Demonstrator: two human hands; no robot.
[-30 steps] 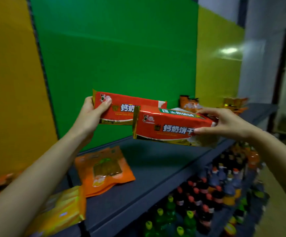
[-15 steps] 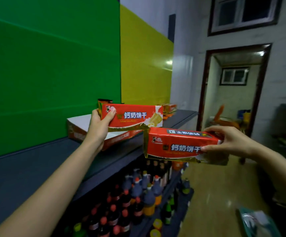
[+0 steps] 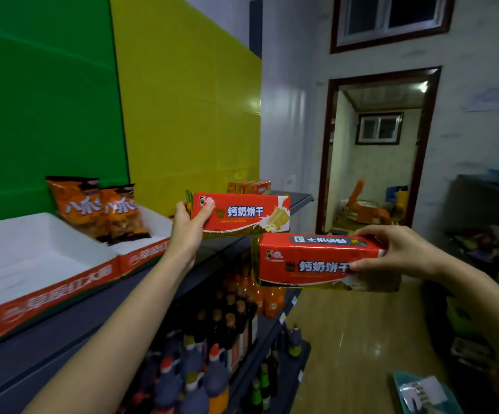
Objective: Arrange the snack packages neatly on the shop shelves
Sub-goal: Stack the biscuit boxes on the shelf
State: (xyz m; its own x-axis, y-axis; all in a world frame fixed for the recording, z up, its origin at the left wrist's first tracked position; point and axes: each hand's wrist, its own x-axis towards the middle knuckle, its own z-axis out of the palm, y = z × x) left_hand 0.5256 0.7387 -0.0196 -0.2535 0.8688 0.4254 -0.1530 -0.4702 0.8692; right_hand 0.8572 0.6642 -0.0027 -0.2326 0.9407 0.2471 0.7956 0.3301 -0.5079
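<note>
Both packs have travelled right along the shelf since half a second back. The white display tray now sits left of my arm, with the orange snack bags standing in its far corner.

Left hand: thumb across the front, fingers behind, gripping the left end of the upper biscuit pack. Pack faces me and hangs about over the shelf's front edge.

Right hand: thumb on the front, fingers over the top, pinching the right end of the lower biscuit pack. This one hangs out over the aisle, with the bottles on the lower shelf beneath its left end.

Risks as I judge them:
- Each pack is held by one end only, so the free end levers against my grip. The wrapper looks glossy, and a slip seems likeliest on the right.
- A drop from the right hand would hit the bottles or the floor and likely break the biscuits.
- Packs' near corners sit very close, and I cannot tell if they touch. Swinging one in could knock the other loose.
- Far end already holds boxes; setting down carelessly could shove them askew.
</note>
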